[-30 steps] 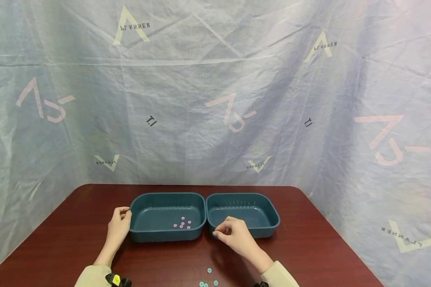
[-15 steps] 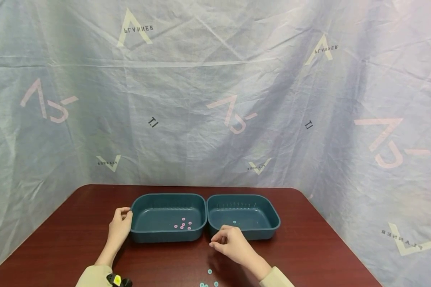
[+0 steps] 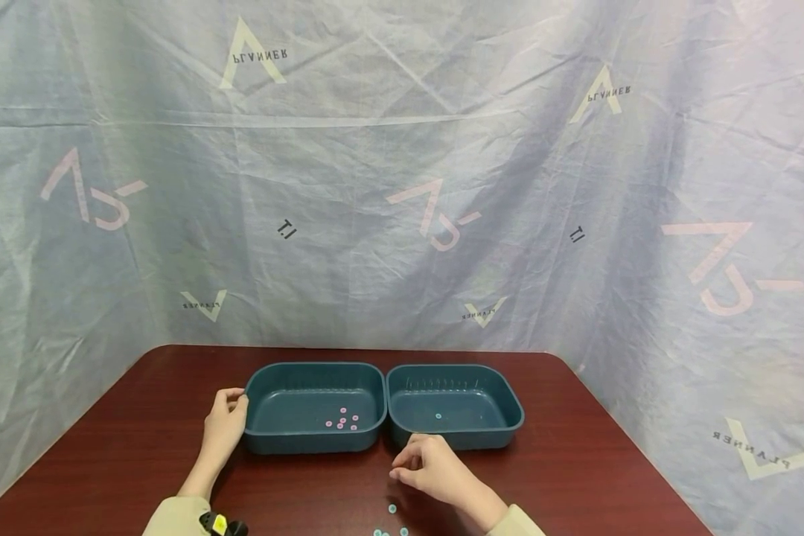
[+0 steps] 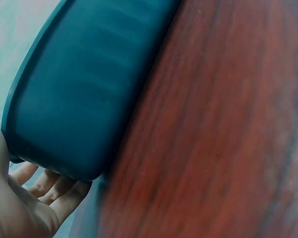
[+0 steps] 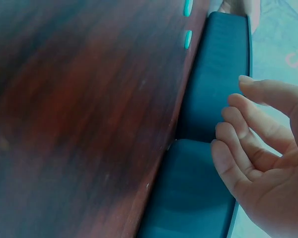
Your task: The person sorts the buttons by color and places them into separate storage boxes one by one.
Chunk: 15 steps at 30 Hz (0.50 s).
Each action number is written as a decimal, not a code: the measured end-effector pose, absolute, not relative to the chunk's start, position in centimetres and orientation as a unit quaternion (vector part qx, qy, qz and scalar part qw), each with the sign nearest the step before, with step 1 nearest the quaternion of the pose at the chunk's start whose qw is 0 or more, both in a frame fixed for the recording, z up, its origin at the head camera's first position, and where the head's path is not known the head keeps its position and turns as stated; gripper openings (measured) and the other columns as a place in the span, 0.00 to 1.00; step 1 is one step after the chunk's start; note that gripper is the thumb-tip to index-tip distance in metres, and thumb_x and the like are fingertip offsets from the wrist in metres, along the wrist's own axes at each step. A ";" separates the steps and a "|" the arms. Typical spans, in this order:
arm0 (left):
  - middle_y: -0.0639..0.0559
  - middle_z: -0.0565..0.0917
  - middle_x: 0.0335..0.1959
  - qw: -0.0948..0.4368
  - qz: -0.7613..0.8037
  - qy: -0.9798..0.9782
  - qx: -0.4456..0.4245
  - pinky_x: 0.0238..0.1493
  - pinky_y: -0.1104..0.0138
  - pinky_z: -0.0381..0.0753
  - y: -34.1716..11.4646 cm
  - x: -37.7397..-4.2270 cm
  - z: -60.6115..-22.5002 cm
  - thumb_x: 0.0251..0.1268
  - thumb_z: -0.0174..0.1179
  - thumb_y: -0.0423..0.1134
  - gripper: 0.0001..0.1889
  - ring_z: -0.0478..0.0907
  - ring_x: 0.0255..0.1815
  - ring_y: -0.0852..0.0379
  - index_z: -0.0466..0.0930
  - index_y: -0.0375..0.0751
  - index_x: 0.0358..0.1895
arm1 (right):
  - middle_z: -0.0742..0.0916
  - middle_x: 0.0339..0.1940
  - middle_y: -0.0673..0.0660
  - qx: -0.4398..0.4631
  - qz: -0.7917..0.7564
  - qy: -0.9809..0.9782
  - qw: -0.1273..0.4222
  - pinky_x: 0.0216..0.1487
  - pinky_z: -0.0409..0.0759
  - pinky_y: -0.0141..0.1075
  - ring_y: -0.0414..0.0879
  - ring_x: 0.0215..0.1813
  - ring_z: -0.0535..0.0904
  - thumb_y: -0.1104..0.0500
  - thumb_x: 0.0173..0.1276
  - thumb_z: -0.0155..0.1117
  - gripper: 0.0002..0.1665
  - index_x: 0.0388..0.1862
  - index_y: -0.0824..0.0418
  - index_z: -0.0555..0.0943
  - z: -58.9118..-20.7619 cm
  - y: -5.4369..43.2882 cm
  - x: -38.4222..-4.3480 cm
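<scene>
Gripping the left tray (image 3: 315, 444) by its left end was your left hand (image 3: 224, 429); both trays ran left to right. Your right hand (image 3: 435, 467), fingers loosely bent and empty, had come nearer, and a blue button (image 3: 438, 416) now showed in the right tray (image 3: 487, 440). The head view cropped the nearest buttons (image 3: 385, 534).

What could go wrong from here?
Some teal buttons on the table lie close together, so the right hand might knock one or lift two at once. The left hand touches the left tray, so a slight push could shift it against the right tray close beside it.
</scene>
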<state>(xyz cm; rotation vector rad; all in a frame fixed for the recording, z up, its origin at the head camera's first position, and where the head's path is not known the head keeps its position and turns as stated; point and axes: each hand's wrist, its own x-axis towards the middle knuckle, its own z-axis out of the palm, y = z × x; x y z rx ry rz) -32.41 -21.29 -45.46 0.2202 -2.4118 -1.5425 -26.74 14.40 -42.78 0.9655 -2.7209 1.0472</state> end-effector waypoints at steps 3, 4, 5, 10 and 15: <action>0.29 0.69 0.57 0.136 -0.533 -0.832 0.078 0.49 0.50 0.69 -21.3 -32.5 -45.5 0.74 0.34 0.47 0.25 0.69 0.55 0.36 0.58 0.32 0.63 | 0.79 0.23 0.42 0.323 0.337 -0.884 0.025 0.25 0.71 0.24 0.29 0.23 0.69 0.58 0.57 0.70 0.07 0.32 0.60 0.87 -42.9 14.4 -26.7; 0.29 0.69 0.57 0.136 -0.534 -0.831 0.079 0.49 0.50 0.69 -21.3 -32.5 -45.5 0.74 0.34 0.47 0.25 0.69 0.55 0.37 0.58 0.32 0.63 | 0.79 0.23 0.42 0.326 0.335 -0.884 0.021 0.25 0.71 0.23 0.28 0.23 0.69 0.58 0.57 0.70 0.06 0.32 0.60 0.87 -42.9 14.4 -26.8; 0.29 0.69 0.57 0.136 -0.534 -0.831 0.079 0.49 0.50 0.69 -21.3 -32.5 -45.5 0.74 0.34 0.47 0.25 0.69 0.55 0.36 0.58 0.32 0.63 | 0.79 0.23 0.42 0.330 0.335 -0.883 0.016 0.25 0.71 0.23 0.28 0.24 0.69 0.58 0.57 0.69 0.06 0.32 0.60 0.87 -42.9 14.4 -26.8; 0.29 0.69 0.57 0.137 -0.534 -0.830 0.081 0.49 0.50 0.68 -21.3 -32.5 -45.6 0.74 0.34 0.48 0.25 0.69 0.55 0.36 0.58 0.32 0.63 | 0.78 0.23 0.42 0.345 0.322 -0.882 0.003 0.27 0.73 0.23 0.27 0.25 0.70 0.60 0.57 0.69 0.05 0.31 0.59 0.88 -43.1 14.5 -26.8; 0.29 0.69 0.57 0.136 -0.535 -0.829 0.083 0.49 0.50 0.69 -21.3 -32.6 -45.7 0.74 0.34 0.48 0.25 0.69 0.55 0.36 0.58 0.32 0.63 | 0.79 0.23 0.43 0.350 0.312 -0.883 -0.004 0.27 0.73 0.22 0.27 0.25 0.70 0.61 0.56 0.70 0.04 0.30 0.59 0.88 -43.1 14.4 -26.7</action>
